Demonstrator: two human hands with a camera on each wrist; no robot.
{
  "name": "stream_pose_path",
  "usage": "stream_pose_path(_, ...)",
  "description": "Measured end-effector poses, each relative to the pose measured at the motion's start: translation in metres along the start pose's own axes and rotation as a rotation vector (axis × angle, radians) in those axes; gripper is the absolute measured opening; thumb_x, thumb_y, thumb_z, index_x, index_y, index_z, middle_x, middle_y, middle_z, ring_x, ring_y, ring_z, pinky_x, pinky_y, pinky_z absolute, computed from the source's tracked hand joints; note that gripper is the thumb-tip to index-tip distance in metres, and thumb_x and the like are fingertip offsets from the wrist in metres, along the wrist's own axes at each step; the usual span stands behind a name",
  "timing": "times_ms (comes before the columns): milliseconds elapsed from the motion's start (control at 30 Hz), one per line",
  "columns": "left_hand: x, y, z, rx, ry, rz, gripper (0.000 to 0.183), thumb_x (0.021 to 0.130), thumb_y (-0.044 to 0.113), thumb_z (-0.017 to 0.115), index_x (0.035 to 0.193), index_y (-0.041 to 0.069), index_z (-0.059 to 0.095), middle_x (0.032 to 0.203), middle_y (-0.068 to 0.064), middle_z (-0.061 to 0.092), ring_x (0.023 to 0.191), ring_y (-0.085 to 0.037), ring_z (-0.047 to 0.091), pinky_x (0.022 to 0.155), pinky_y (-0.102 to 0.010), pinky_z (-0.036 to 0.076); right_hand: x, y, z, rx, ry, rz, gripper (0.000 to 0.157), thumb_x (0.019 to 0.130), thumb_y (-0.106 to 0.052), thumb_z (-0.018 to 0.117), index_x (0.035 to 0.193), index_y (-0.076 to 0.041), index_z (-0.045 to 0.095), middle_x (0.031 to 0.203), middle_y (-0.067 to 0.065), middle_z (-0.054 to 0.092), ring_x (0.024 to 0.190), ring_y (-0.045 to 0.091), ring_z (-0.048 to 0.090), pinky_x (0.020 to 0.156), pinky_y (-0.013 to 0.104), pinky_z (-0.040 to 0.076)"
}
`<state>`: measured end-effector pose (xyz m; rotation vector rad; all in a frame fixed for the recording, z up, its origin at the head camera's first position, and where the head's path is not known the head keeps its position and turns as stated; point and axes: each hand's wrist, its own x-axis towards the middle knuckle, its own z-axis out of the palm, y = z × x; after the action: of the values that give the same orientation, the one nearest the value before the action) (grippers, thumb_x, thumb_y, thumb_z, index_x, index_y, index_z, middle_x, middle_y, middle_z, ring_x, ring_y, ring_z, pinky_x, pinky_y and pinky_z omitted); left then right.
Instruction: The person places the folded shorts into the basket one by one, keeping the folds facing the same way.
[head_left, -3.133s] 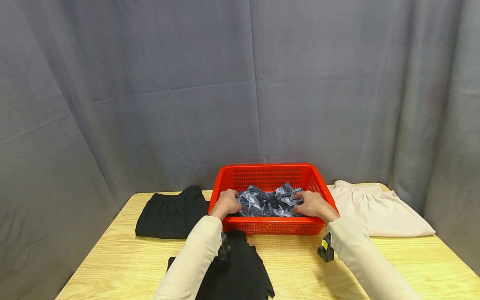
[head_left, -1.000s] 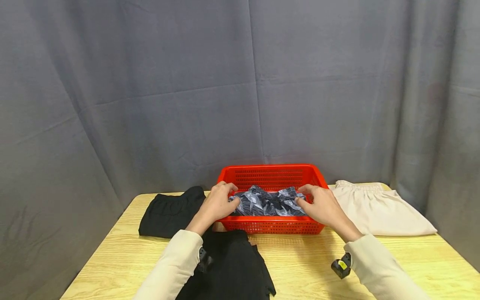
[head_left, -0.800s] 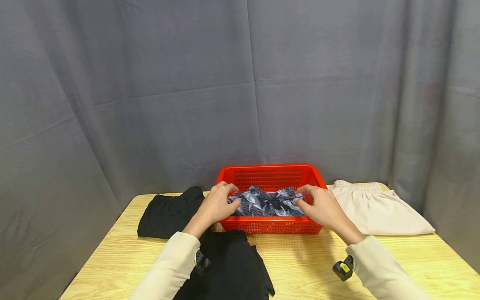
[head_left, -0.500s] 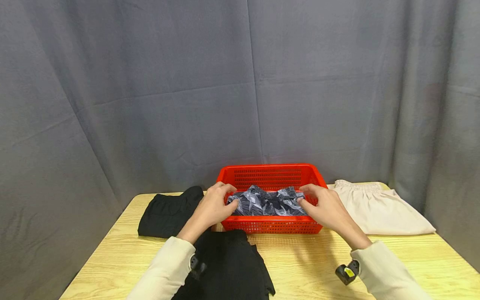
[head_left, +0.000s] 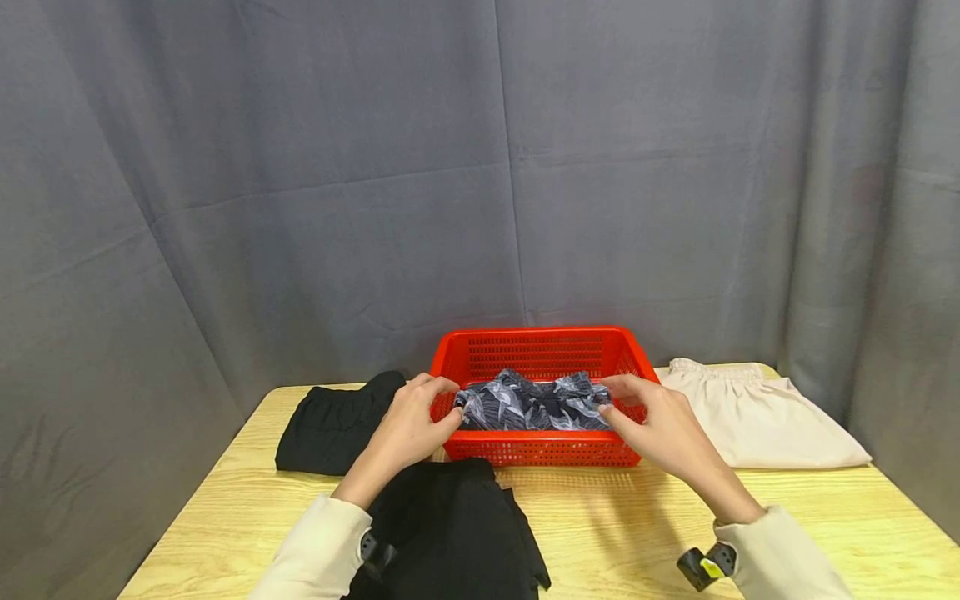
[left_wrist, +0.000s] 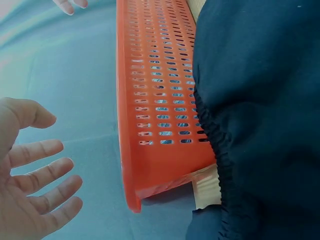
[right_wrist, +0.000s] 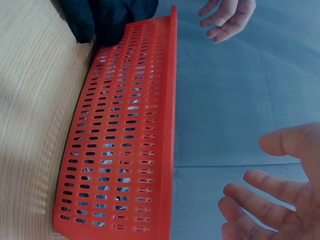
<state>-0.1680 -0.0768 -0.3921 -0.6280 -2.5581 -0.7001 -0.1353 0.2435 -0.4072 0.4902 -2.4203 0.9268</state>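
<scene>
A red plastic basket (head_left: 540, 450) with slotted walls stands at the back middle of the table. Inside it lies a crumpled dark garment with a pale leaf pattern (head_left: 517, 404). My left hand (head_left: 412, 421) hovers over the basket's left end, fingers spread and holding nothing. Over the right end is my right hand (head_left: 652, 421), its thumb and fingers apart and nothing between them. Both wrist views show air between each hand and the basket's rim, with the left fingers (left_wrist: 50, 195) and the right fingers (right_wrist: 265, 205) relaxed.
Black folded shorts (head_left: 330, 433) lie left of the basket, and a black garment (head_left: 465, 533) lies in front of it, partly under the left forearm. Cream shorts (head_left: 757, 421) lie to the right on the wooden table (head_left: 600, 542). A grey curtain (head_left: 375, 208) hangs close behind.
Earlier both hands were down in the basket at the patterned garment. They have let go, risen and drawn back towards me, spreading apart; the garment stays in the basket.
</scene>
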Motion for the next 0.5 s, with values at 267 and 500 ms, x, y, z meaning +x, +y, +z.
stream_pose_path(267,-0.011,-0.007,-0.001,-0.036,0.036,0.016,0.026,0.083,0.014,0.069,0.107,0.004,0.070,0.111,-0.011,0.064,0.101,-0.031,0.058,0.083,-0.046,0.050,-0.009,-0.003,0.000,0.035,0.002,0.002,0.037,0.089,-0.025,0.068,0.123,-0.012,0.065,0.105,0.004,0.069,0.093,0.024,0.065,0.074,0.045,0.050)
stream_pose_path(500,-0.017,-0.010,-0.004,-0.103,0.085,-0.004,0.029,0.082,0.010,0.071,0.109,0.002,0.069,0.111,-0.012,0.063,0.090,-0.031,0.061,0.074,-0.041,0.055,-0.016,-0.007,-0.002,0.058,0.020,0.018,0.037,0.089,-0.024,0.069,0.123,-0.013,0.064,0.103,0.003,0.070,0.093,0.023,0.066,0.074,0.045,0.051)
